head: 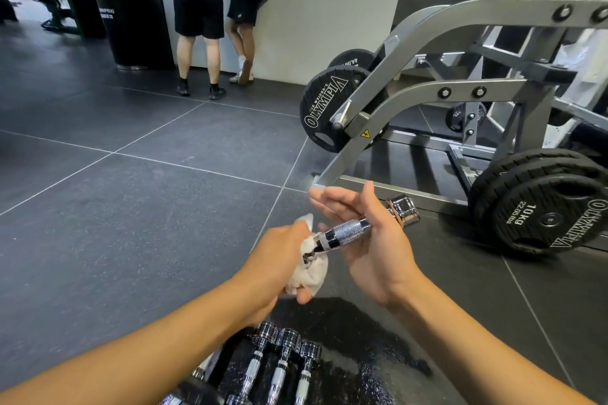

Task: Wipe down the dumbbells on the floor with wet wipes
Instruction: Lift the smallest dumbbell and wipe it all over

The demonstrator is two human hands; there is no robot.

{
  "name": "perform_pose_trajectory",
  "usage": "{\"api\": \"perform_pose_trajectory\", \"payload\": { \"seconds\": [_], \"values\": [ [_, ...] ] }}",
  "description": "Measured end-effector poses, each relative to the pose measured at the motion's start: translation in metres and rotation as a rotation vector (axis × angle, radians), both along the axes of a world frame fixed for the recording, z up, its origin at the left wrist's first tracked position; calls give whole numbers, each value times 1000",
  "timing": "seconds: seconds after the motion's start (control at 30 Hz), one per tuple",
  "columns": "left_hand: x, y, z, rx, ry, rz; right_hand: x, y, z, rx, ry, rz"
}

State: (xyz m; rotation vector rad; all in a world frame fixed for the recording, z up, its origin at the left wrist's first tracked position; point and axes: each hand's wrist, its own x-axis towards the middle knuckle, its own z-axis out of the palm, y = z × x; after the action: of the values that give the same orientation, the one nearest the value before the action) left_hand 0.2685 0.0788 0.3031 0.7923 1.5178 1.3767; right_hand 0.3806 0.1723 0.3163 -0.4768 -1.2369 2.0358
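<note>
A chrome dumbbell (348, 231) is held above the floor, its far head (404, 210) pointing right and away. My right hand (371, 240) cradles its knurled handle, fingers loosely spread. My left hand (279, 256) grips a crumpled white wet wipe (312, 270), which wraps the dumbbell's near head and hides it. Below my arms, several chrome dumbbells (279, 362) lie side by side on the dark floor.
A grey plate-loaded machine (427, 89) with black Olympia weight plates (325, 108) stands close on the right; more plates (546, 204) sit beside the held dumbbell. Two persons (197, 16) stand at a white counter ahead. A black bin (128, 20) is far left. Dark tiled floor spreads to the left.
</note>
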Motion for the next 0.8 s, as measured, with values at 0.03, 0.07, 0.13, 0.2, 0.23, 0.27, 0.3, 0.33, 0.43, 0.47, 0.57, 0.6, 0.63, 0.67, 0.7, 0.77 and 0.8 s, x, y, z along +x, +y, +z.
{"api": "perform_pose_trajectory", "payload": {
  "seconds": [0.03, 0.07, 0.13, 0.2, 0.23, 0.27, 0.3, 0.33, 0.43, 0.47, 0.57, 0.6, 0.63, 0.67, 0.7, 0.77, 0.8],
  "values": [
    [-2, 0, 1, 30, 73, -19, -1, 1, 0, -6, 1, -14],
    [-4, 0, 2, 53, 154, -39, -2, 1, 0, -26, 6, -26],
    [-5, 0, 1, 71, 333, -92, -5, 3, -2, -80, 6, -44],
    [0, -2, 0, 57, 527, -164, -7, 2, -5, -111, -26, -33],
    [3, -3, -2, 51, 603, -196, -8, 1, -7, -100, -65, -15],
    [6, -4, -5, 53, 623, -230, -8, -1, -8, -75, -115, 6],
    [7, -3, -7, 62, 583, -265, -8, -3, -9, -41, -171, 36],
    [8, -4, -9, 78, 507, -295, -8, -4, -9, -7, -231, 75],
    [8, -5, -7, 121, 290, -284, -7, -3, -11, 74, -390, 148],
    [8, -7, -6, 114, 253, -256, -5, -3, -11, 69, -423, 174],
    [13, -10, -2, 93, 95, -266, -1, -3, -10, -4, -490, 310],
    [14, -11, -2, 78, 38, -276, 1, -4, -9, -19, -504, 357],
    [13, -11, -2, 61, -3, -274, 2, -5, -8, -19, -503, 395],
    [12, -11, -4, 46, -25, -267, 3, -5, -9, -11, -488, 430],
    [11, -11, -5, 41, -36, -259, 4, -4, -10, 8, -476, 459],
    [7, -9, -6, 54, -67, -232, 7, 3, -16, 64, -478, 505],
    [5, -7, -7, 70, -106, -204, 11, 7, -18, 98, -496, 525]
  ]
}}
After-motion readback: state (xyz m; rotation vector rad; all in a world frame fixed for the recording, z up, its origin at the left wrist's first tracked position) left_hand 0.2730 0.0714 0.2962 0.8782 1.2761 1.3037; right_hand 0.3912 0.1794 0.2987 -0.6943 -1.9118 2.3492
